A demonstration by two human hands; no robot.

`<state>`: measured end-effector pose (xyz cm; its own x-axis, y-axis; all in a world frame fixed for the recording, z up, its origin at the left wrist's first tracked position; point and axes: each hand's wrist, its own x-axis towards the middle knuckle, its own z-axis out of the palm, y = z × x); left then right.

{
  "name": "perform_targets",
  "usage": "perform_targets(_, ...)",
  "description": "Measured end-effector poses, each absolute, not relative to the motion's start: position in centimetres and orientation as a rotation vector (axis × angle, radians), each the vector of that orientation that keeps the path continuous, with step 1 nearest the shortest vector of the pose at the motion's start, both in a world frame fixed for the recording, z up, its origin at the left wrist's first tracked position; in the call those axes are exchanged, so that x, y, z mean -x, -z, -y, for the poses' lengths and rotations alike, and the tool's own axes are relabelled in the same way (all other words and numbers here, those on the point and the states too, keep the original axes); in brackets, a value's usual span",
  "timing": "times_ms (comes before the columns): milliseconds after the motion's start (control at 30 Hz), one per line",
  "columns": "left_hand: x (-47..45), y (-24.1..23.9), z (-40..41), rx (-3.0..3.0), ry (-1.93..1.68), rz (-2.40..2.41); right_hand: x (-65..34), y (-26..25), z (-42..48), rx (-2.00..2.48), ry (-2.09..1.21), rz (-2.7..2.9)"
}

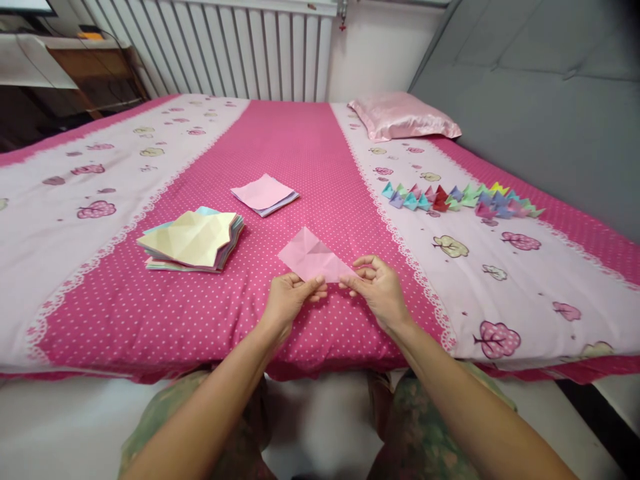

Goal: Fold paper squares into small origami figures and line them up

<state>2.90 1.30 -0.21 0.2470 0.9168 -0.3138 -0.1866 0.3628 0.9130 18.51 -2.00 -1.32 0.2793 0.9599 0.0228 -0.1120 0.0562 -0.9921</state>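
Observation:
A creased pink paper sheet (313, 257) lies on the pink dotted bedspread (280, 153), its near corners pinched by both hands. My left hand (290, 297) grips the paper's near left edge with thumb and fingers closed. My right hand (375, 283) pinches the near right corner. To the left sits a stack of creased coloured sheets (193, 240) with a yellow one on top. Farther back lies a small flat stack of square papers (264, 194), pink on top.
A row of several folded paper figures (460, 199) in mixed colours lies on the right of the bed. A pink satin pillow (403, 115) rests by the grey headboard (540, 100). A white radiator (225, 47) stands behind the bed.

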Motion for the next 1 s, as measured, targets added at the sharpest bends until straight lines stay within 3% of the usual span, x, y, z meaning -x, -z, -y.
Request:
perform_targets(467, -3.5, 0.6, -0.6, -0.837, -0.888, -0.874, -16.6, 1.3, 2.3, 1.147, -1.219, 0.868)
perform_targets(1000, -3.3, 0.5, -1.1, -0.829, -0.870, -0.959, -17.6, 1.5, 2.2, 1.247, -1.029, 0.814)
